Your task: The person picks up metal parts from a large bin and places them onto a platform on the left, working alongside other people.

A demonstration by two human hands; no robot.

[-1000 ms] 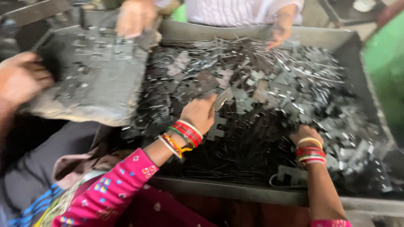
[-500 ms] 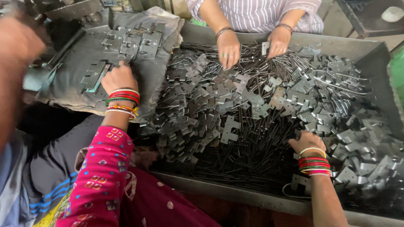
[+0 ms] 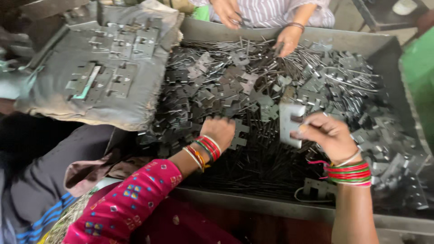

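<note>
Hands: right [image 3: 327, 135] grips plate [image 3: 290, 124]; left [image 3: 220, 131] mid-tray [image 3: 289, 207].

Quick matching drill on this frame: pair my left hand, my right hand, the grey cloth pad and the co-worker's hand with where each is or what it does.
1 left hand
2 right hand
3 grey cloth pad
4 co-worker's hand

a far side of bin
b holds pale metal plate
c left of bin, carries laid-out plates
d down on loose parts pile

Pairs: 1-d, 2-b, 3-c, 4-a
</note>
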